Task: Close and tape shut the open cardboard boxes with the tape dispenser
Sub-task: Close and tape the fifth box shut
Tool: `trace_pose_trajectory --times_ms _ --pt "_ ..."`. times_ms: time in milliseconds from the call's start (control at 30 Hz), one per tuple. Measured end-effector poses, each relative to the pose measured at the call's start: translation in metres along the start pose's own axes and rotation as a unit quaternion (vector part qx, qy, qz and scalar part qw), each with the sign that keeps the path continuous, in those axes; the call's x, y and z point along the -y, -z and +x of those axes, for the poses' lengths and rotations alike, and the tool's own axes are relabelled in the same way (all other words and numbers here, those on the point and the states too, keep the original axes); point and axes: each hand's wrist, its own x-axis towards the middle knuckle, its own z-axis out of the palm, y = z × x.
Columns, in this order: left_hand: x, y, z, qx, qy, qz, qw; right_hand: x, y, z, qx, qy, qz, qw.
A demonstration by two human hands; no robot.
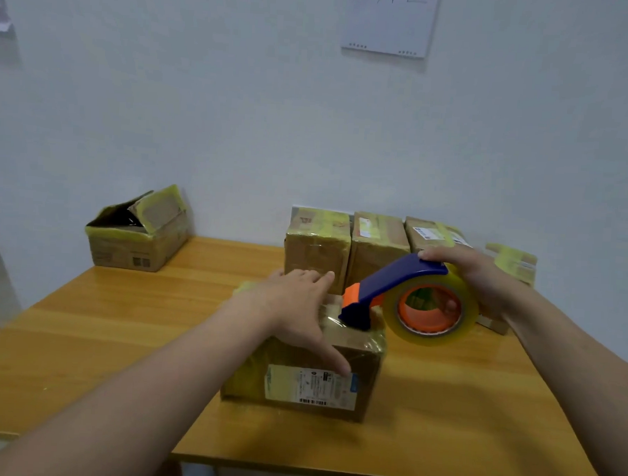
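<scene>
A closed cardboard box (309,376) with a white shipping label on its near side sits mid-table. My left hand (302,302) presses flat on its top, thumb reaching down the near face. My right hand (474,279) grips the blue and orange tape dispenser (404,290) with its clear tape roll (430,309); fingers curl through the roll's core. The dispenser's blue nose touches the box top at the right edge. An open box (138,232) with raised flaps stands at the far left.
Three taped boxes (317,245) (378,241) (436,235) stand in a row against the white wall, with another small one (515,263) at the far right behind my right hand. The wooden table (118,336) has its front edge close to me. A paper sheet (391,20) hangs on the wall.
</scene>
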Motion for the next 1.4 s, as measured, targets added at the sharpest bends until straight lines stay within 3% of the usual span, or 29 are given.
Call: trace_pose_trajectory --times_ms 467,567,833,1100,1400 --pt "0.013 -0.016 0.003 -0.005 -0.013 0.011 1.000 0.003 0.020 -0.009 0.035 -0.004 0.006 0.999" --pt "0.024 -0.015 -0.002 0.000 -0.004 0.012 1.000 0.000 0.028 -0.011 0.013 -0.004 0.043 0.999" --pt "0.014 -0.006 0.001 0.043 0.030 0.041 0.998 -0.020 0.017 -0.014 -0.042 0.012 0.011 0.999" --pt "-0.037 -0.010 0.028 0.002 -0.020 -0.017 1.000 -0.023 0.016 -0.012 -0.032 0.026 -0.002 0.999" --pt "-0.029 -0.021 0.029 -0.013 -0.028 -0.003 1.000 -0.029 0.046 -0.020 -0.015 0.002 0.027 1.000"
